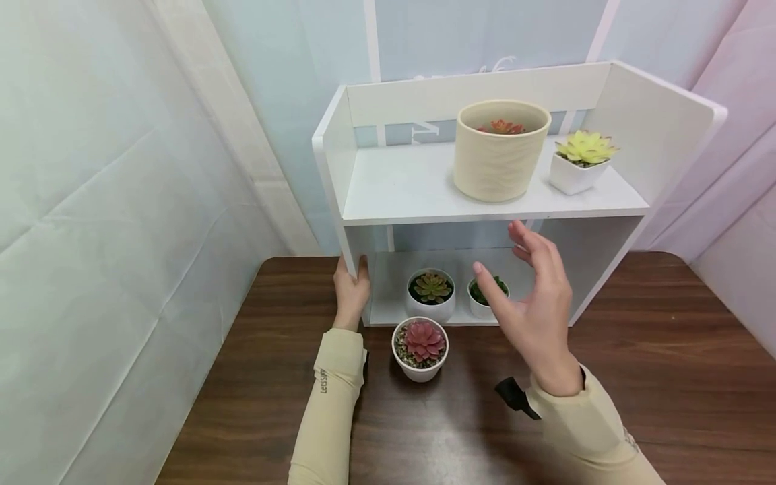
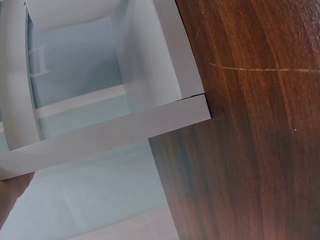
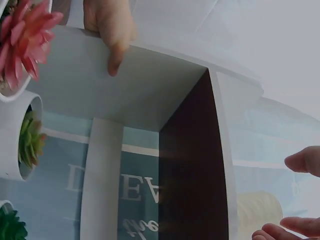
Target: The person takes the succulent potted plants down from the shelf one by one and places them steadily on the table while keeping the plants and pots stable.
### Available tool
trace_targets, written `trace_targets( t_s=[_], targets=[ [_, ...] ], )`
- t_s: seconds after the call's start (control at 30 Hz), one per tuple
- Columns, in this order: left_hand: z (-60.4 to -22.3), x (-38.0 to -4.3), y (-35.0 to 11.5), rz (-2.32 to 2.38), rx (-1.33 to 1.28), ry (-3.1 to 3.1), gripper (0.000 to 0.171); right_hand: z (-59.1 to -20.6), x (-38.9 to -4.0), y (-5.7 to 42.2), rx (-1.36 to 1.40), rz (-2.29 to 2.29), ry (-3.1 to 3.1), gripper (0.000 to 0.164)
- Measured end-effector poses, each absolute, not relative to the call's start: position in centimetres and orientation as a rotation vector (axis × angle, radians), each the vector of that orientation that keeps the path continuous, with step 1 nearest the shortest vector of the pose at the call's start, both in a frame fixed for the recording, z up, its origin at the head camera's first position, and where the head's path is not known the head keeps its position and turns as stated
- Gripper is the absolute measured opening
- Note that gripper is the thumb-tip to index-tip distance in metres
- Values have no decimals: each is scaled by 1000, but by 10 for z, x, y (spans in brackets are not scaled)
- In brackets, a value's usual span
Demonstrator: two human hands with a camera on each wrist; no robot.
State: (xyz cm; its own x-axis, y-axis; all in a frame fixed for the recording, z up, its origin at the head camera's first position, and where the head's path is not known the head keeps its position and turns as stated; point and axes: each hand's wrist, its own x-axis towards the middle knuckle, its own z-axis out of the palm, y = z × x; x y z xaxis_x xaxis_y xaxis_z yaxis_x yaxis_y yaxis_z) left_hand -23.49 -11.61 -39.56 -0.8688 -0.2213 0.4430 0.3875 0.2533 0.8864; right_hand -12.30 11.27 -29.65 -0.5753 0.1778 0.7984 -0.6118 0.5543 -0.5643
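Note:
My left hand [image 1: 353,289] grips the lower left side panel of a white two-tier shelf [image 1: 397,182], its thumb on the panel's inner face and the other fingers mostly hidden behind it. My right hand [image 1: 542,313] hovers in front of the shelf, thumb and fingers spread apart with nothing between them. Beyond it on the lower tier is a small green plant in a white pot [image 1: 481,308], partly covered by the thumb. Over on the upper tier stands a large cream pot [image 1: 500,162] with a reddish plant low inside.
A red succulent in a white pot [image 1: 419,350] stands on the brown wooden table [image 1: 448,431], just before the shelf. A green succulent [image 1: 432,288] in a round white bowl occupies the lower tier. To the cream pot's right is a yellow-green succulent [image 1: 585,148] in a square pot.

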Motion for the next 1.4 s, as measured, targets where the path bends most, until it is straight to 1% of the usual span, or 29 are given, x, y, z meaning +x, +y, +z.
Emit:
trace_targets(
  t_s=[0.07, 0.33, 0.6, 0.93, 1.4],
  targets=[
    [-402, -240, -118, -1665, -151, -2035, 38, -294, -124, 113, 344, 1113, -1902, 62],
    [-406, -241, -121, -1652, -162, -2027, 37, -285, -133, 115, 335, 1042, -1919, 61],
    [-408, -241, -120, -1625, -150, -2042, 37, -280, -144, 120, 304, 1001, -1963, 66],
    [-411, -241, -120, -1632, -167, -2042, 36, -274, -159, 124, 257, 1041, -1962, 76],
    [-409, -241, -120, -1665, -163, -2026, 37, -266, -171, 124, 188, 1071, -2011, 83]
  ],
)
